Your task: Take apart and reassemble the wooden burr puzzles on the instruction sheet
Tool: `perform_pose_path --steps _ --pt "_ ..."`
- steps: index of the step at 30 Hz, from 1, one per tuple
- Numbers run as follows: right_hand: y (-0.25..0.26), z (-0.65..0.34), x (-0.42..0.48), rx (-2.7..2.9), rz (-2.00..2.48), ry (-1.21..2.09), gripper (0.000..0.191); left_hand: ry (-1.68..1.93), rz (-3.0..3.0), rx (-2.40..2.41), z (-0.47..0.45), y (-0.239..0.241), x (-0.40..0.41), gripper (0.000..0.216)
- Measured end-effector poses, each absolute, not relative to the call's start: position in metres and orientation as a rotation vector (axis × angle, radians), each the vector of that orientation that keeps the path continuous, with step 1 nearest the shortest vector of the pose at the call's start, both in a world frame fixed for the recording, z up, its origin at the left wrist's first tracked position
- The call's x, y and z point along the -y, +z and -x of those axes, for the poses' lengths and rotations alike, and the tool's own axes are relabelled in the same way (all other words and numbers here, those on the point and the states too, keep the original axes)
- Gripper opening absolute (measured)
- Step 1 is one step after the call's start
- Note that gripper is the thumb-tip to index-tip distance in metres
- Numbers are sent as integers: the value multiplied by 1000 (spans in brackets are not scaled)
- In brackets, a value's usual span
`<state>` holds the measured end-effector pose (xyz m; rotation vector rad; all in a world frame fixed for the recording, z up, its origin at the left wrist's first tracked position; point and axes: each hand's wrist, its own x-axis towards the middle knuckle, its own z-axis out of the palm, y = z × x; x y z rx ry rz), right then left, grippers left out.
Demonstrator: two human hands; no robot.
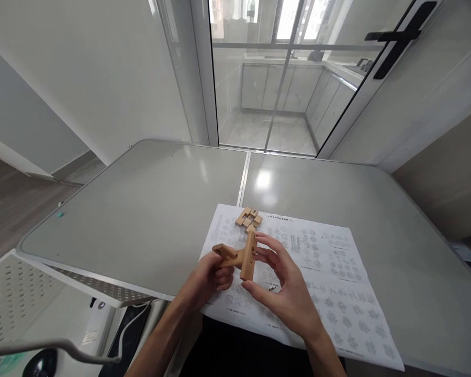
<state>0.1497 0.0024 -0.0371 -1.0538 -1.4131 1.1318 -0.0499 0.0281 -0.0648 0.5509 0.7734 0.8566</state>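
Two notched wooden puzzle bars (pixel 241 255) are crossed together just above the sheet. My left hand (pixel 210 280) is closed on the left bar from below. My right hand (pixel 286 290) pinches the upright bar between thumb and fingertips. A small cluster of further wooden puzzle pieces (pixel 249 218) lies on the paper just beyond my hands. Everything sits over a printed instruction sheet (pixel 329 272) covered in small diagrams.
The sheet lies on a grey folding table (pixel 149 204) with a centre seam. A perforated white shelf (pixel 19 283), a cable and a dark mouse (pixel 41 362) are at lower left. A glass sliding door (pixel 282 78) stands behind the table.
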Motion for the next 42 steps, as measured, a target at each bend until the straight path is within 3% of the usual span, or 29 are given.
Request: perform_pose_path --steps 5,12,21,42 --pt "-43 -153 -1 1530 1108 1138 74 825 -615 -786 49 -65 -24 32" --pt "-51 -147 -1 1538 1084 1100 69 823 -636 -787 49 -63 -26 34" --pt "-61 -158 -2 1605 1093 1105 74 858 -803 -818 41 -66 -24 50" --pt "-78 -169 0 1732 1210 996 76 719 -1133 -1014 35 -69 -24 39"
